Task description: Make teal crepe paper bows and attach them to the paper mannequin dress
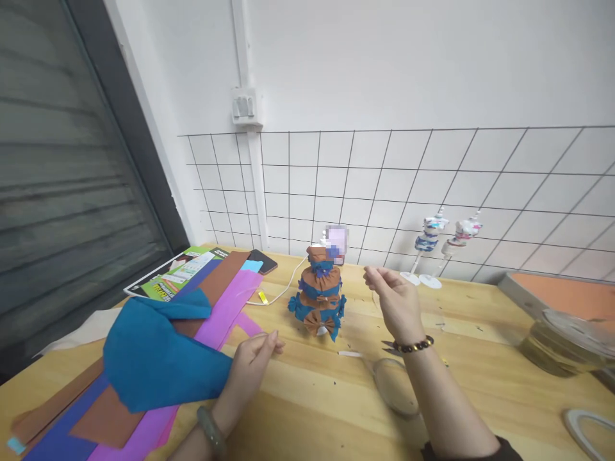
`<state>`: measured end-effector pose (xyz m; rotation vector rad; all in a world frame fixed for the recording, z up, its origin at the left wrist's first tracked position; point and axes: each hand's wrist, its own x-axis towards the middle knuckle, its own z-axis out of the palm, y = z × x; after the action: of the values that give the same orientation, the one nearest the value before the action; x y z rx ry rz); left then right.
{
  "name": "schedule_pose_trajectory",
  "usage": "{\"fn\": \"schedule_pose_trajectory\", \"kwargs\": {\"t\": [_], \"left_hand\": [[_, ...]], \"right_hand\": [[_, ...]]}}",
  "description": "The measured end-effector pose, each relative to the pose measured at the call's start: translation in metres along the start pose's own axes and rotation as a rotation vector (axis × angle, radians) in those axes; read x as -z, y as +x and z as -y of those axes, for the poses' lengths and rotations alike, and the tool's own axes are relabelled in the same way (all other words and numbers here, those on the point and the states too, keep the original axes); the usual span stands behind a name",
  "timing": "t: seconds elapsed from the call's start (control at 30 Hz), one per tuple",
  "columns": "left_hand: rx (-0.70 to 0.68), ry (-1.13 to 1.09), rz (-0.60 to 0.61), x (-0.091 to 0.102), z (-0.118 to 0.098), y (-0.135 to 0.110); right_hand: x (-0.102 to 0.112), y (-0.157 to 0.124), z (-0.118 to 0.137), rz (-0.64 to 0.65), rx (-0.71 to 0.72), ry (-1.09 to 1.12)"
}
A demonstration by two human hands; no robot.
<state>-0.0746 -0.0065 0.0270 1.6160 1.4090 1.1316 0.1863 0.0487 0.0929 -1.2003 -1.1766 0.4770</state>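
A small dress form wearing a tiered brown and blue crepe-paper dress point(321, 288) stands upright between my hands, touched by neither. My left hand point(254, 358) is closed low over the table, thumb against the curled fingers, beside a blue sheet of crepe paper point(154, 358). To the right of the dress, my right hand point(398, 301) is raised in a pinch. Whatever either hand holds, if anything, is too small or hidden to make out. Dark scissor blades point(390, 347) show partly behind my right wrist, near a round tape roll point(396, 387) and a white strip point(350, 354).
Brown, purple and pink paper sheets point(225, 307) lie at left by a green printed pack point(177, 275). A phone point(263, 261) and white cable point(288, 285) lie behind. Two small dress forms point(426, 240) stand back right. A large tape roll point(562, 346) sits near an orange-topped box point(552, 294).
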Motion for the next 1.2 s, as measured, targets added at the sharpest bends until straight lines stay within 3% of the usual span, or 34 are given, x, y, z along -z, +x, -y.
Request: {"fn": "schedule_pose_trajectory", "kwargs": {"t": [0.17,0.3,0.5,0.67,0.83,1.07,1.2], "left_hand": [[-0.041,0.022,-0.006,0.010,-0.025,0.014],[-0.196,0.013,-0.043,0.016,-0.061,0.039],[-0.404,0.029,-0.122,0.003,-0.105,0.085],[-0.471,0.010,-0.091,-0.011,-0.122,0.111],[-0.491,0.003,-0.028,-0.015,-0.139,0.124],[-0.564,0.052,0.054,-0.017,-0.151,0.127],[-0.587,0.082,0.053,-0.018,-0.153,0.122]], "right_hand": [[-0.023,-0.001,0.022,0.060,0.050,0.165],[-0.032,0.001,0.026,0.098,0.036,0.255],[-0.036,0.002,0.021,0.086,0.014,0.333],[-0.035,0.001,0.025,0.045,0.012,0.295],[-0.036,-0.001,0.028,0.072,0.015,0.261],[-0.039,-0.001,0.025,0.114,0.013,0.309],[-0.039,-0.002,0.025,0.047,0.088,0.315]]}}
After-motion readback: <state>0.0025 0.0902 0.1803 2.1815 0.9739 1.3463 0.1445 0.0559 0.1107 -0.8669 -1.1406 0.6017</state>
